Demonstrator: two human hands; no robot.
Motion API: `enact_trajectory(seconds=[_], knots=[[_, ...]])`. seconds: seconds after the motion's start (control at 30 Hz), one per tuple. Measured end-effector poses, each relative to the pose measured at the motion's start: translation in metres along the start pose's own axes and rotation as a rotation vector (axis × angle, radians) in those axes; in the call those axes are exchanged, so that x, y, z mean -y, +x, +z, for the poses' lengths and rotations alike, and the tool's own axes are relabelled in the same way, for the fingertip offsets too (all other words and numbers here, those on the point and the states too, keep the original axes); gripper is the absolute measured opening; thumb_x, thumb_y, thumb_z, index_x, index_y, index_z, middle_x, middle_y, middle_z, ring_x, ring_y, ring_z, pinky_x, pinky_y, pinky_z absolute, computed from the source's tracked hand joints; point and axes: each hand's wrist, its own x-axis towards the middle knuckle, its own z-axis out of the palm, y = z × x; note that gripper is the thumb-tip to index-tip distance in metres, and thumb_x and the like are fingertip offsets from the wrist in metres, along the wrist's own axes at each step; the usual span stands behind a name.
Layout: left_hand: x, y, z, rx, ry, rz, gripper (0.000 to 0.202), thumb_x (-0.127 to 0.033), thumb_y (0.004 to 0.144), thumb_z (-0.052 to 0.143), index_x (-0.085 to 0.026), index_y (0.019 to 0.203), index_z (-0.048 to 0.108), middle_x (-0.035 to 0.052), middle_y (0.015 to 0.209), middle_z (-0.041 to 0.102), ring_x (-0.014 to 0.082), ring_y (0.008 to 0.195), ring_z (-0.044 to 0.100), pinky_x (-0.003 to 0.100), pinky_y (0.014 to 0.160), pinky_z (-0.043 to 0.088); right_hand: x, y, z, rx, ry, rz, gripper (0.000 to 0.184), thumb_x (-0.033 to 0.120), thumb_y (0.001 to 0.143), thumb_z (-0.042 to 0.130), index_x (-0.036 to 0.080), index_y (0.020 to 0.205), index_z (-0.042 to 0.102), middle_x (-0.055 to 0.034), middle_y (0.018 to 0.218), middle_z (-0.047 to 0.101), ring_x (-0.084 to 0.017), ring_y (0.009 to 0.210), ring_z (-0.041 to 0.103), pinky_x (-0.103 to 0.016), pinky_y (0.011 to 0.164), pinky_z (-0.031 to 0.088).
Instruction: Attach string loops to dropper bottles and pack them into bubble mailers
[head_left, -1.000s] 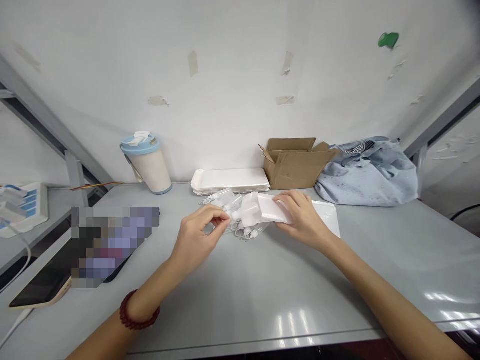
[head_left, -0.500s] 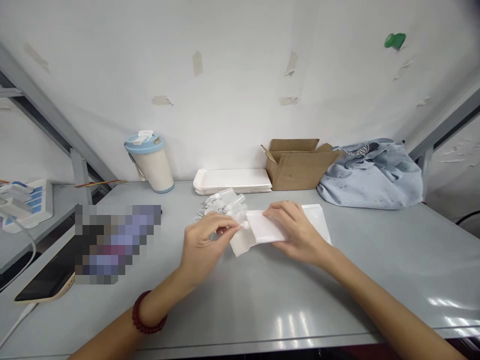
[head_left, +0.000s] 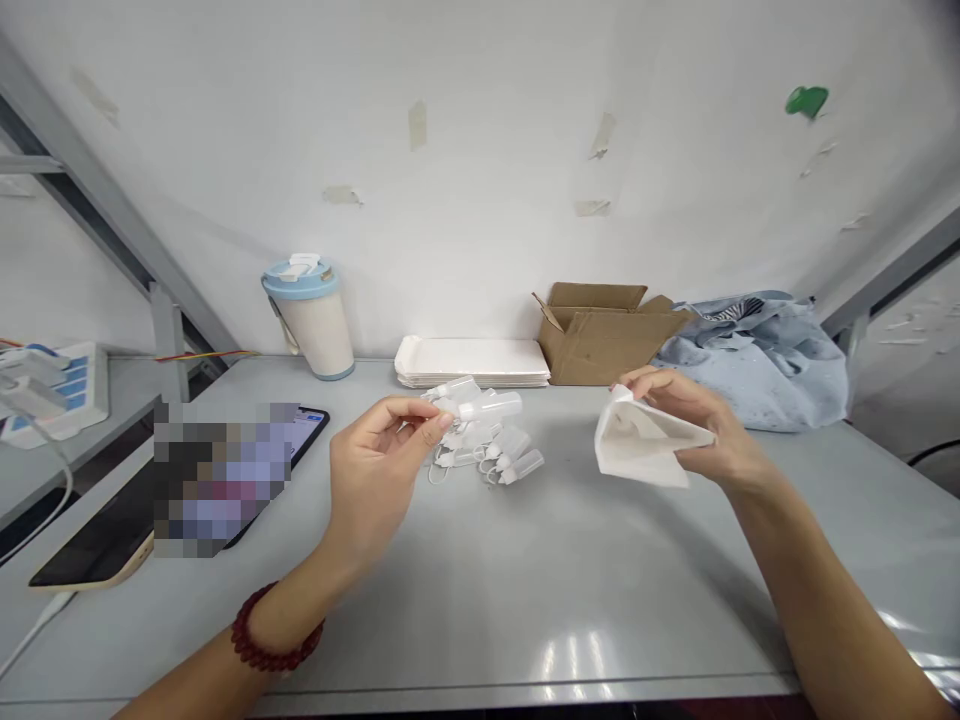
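Note:
My left hand (head_left: 390,450), with a dark red bead bracelet at its wrist, pinches a small translucent plastic bottle (head_left: 495,404) by its narrow end. The bottle lies level above a pile of similar small bottles (head_left: 525,466) with thin looped cords on the grey table. To the right, my right hand (head_left: 694,425) grips a white bubble mailer (head_left: 641,450) from its far side. The mailer's mouth is spread and faces left, toward me. Its inside is only partly visible.
Behind the pile lies a stack of flat white mailers (head_left: 472,362). An open cardboard box (head_left: 611,345) and a light blue cloth bag (head_left: 772,370) stand right of it. A tumbler (head_left: 315,325), a phone (head_left: 97,530) and a power strip (head_left: 67,395) are on the left.
My right hand has moved right with the mailer, whose mouth now gapes. My left hand has come slightly left and up, away from the mailer. More of the bottle pile shows.

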Motion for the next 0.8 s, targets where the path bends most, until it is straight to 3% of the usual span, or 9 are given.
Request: enact_trajectory(seconds=[0.2,0.37,0.5,0.63,0.8], knots=[[-0.004,-0.003,-0.001,0.037,-0.02,-0.003,0.008,-0.022,0.071,0.073,-0.019,0.074,0.066,-0.0031,0.067,0.062,0.0096,0.062,0.055,0.02,0.053,0.044,0.003,-0.004,-0.011,0.24,-0.018,-0.014,0.032,0.041,0.078,0.059,0.029,0.107,0.052,-0.0117,0.113,0.052,-0.031,0.122,0.042,-0.044,0.089,0.039],[-0.006,-0.005,-0.001,0.054,-0.001,-0.022,0.01,-0.024,0.071,0.074,-0.02,0.074,0.067,-0.0021,0.07,0.063,0.0108,0.064,0.056,0.02,0.052,0.044,0.017,-0.006,-0.014,0.302,0.01,-0.021,0.052,0.074,0.075,0.043,0.029,0.098,0.057,-0.009,0.096,0.06,-0.03,0.12,0.046,-0.047,0.092,0.039],[-0.005,-0.006,-0.001,0.066,0.0,-0.027,0.01,-0.025,0.07,0.075,-0.02,0.074,0.067,-0.0022,0.07,0.063,0.0112,0.065,0.056,0.02,0.053,0.044,0.021,-0.007,-0.016,0.473,0.053,-0.034,0.047,0.067,0.083,0.036,0.029,0.103,0.056,-0.0078,0.099,0.061,-0.025,0.12,0.048,-0.046,0.093,0.038],[-0.005,-0.007,0.0,0.071,0.011,-0.026,0.01,-0.024,0.071,0.074,-0.02,0.074,0.067,-0.0022,0.07,0.064,0.0109,0.066,0.056,0.02,0.053,0.044,0.013,-0.006,-0.018,0.663,0.056,-0.032,0.043,0.056,0.085,0.046,0.027,0.116,0.051,-0.0092,0.112,0.056,-0.025,0.128,0.039,-0.047,0.1,0.032],[-0.006,-0.007,-0.001,0.088,0.008,-0.038,0.008,-0.023,0.071,0.074,-0.02,0.074,0.067,-0.0027,0.07,0.063,0.0101,0.065,0.056,0.019,0.055,0.044,0.001,-0.007,-0.018,0.677,0.184,-0.063,0.049,0.056,0.081,0.051,0.023,0.116,0.052,-0.0095,0.109,0.055,-0.027,0.124,0.041,-0.046,0.102,0.03]])
